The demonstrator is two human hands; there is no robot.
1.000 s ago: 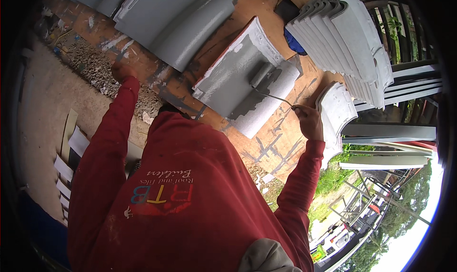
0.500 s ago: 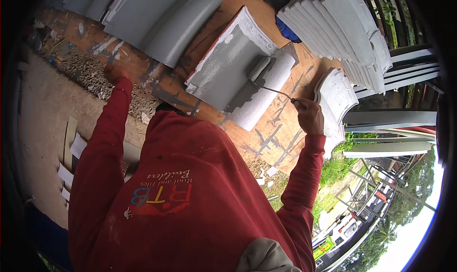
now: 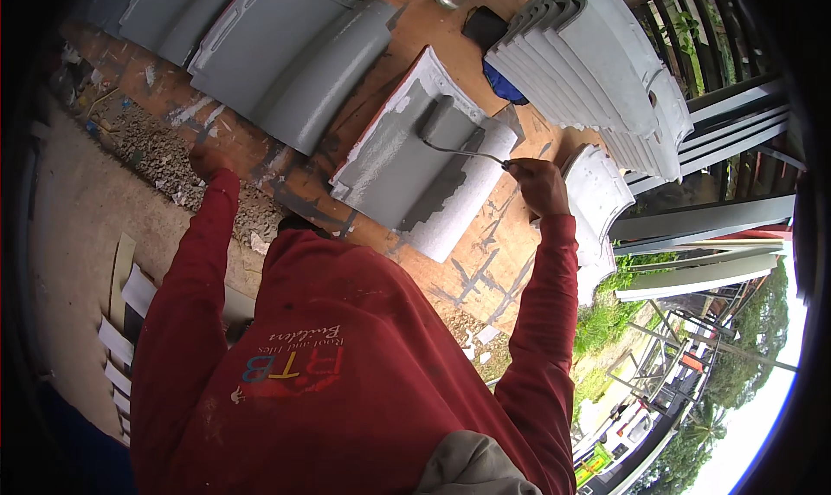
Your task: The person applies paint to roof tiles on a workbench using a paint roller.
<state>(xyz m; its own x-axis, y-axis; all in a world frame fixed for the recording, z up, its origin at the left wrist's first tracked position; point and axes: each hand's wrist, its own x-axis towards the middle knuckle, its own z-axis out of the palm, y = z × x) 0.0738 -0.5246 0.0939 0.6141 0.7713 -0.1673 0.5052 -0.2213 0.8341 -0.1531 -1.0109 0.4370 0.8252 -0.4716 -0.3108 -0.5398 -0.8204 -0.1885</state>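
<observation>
Paint roller (image 3: pixel 446 124) in the right hand (image 3: pixel 541 186), resting on a partly grey tile

The fingers of the right hand are closed around the end of the roller's thin bent rod. The roller lies against the upper part of the roof tile (image 3: pixel 389 179), which is placed on the wooden worktop (image 3: pixel 424 36), in front of the person. Grey paint covers most of the tile; its raised right side is white (the border between the two colours is ragged). The left hand (image 3: pixel 212 161) is at the near edge of the worktop, well apart from this tile; I cannot tell if its fingers are open or closed. A fully grey tile (image 3: pixel 294 62) lies beside, to the left, and a stack of pale tiles (image 3: pixel 597 71) stands to the right.
</observation>
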